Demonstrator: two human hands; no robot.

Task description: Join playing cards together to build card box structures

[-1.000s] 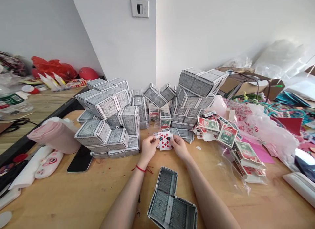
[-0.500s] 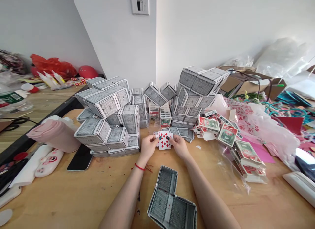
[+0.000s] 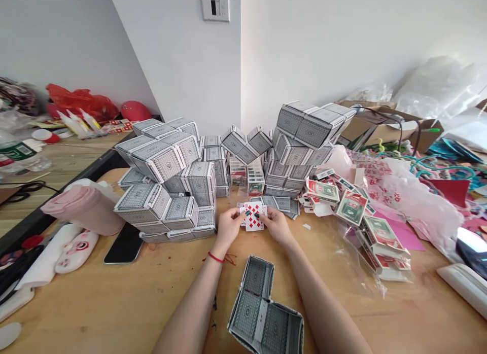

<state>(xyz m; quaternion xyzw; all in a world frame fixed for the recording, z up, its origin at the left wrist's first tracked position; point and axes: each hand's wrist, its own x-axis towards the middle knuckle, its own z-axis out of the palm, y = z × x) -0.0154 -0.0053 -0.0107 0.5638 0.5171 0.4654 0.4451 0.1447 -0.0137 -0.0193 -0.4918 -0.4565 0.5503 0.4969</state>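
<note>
Wooden table (image 3: 160,303), white wall (image 3: 312,49) bkgd. I've got L hand (image 3: 229,227) & R hand (image 3: 279,226) both clamped on playing cards (image 3: 253,223), 10 of diamonds facing me. Cards are just beyond the angled card block (image 3: 246,308). Rel. to that block: phone (image 3: 124,245) to left, grey box stacks (image 3: 167,158) far left, taller-looking stack (image 3: 302,131) far right, red/green card boxes (image 3: 352,208) further right.

Bright, diffuse | edges stretched | upper-right clear plastic (image 3: 433,85) apparently blurred
</note>
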